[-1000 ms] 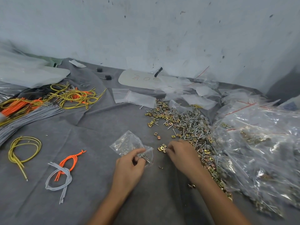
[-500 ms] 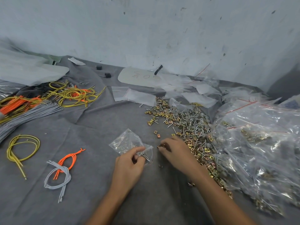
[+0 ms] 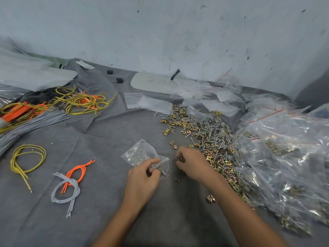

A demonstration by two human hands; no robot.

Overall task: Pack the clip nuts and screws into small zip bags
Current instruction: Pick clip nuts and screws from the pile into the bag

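- The left hand pinches the near right edge of a small clear plastic zip bag between thumb and fingers. A couple of thin silver screws are caught in the same grip.
- The bag lies on the table covered in grey cloth, with some hardware showing inside it.
- The right hand, just right of the bag, is curled, with a few gold clip nuts held at its fingertips.
- The two hands are near each other but not touching.
- A loose heap of gold clip nuts and silver screws spreads beyond and to the right of the right hand.
- Large clear plastic bags of packed hardware are piled along the right side.
- Well to the left lie a yellow wire loop and a bundle of orange and grey cords.
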